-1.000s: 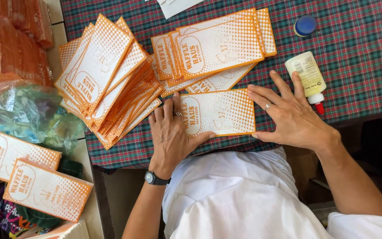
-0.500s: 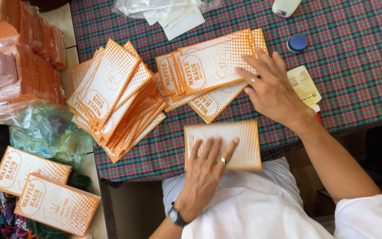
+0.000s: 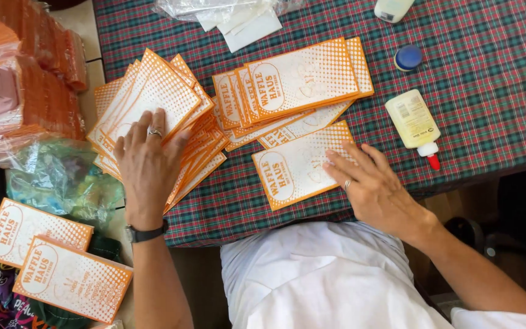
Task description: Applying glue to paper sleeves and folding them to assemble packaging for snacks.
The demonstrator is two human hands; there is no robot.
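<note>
My left hand [image 3: 147, 159] lies flat, fingers spread, on top of a fanned stack of orange-and-white paper bags [image 3: 153, 97] at the left side of the plaid table [image 3: 494, 97]. My right hand [image 3: 374, 190] rests with fingers apart on the right end of a single orange-and-white bag [image 3: 296, 169] lying near the table's front edge. Behind that bag sits a second fanned pile of the same bags [image 3: 299, 82]. Neither hand grips anything.
A pale yellow glue bottle [image 3: 413, 123] with a red tip lies right of the single bag, with a blue cap [image 3: 408, 58] behind it. Clear plastic wrapping [image 3: 232, 17] sits at the back. Wrapped orange bundles [image 3: 28, 85] and two loose bags [image 3: 38, 262] are left of the table.
My left hand left the table's front edge and moved onto the left stack. My right hand came back from the middle pile and now rests on a bag near the front edge.
</note>
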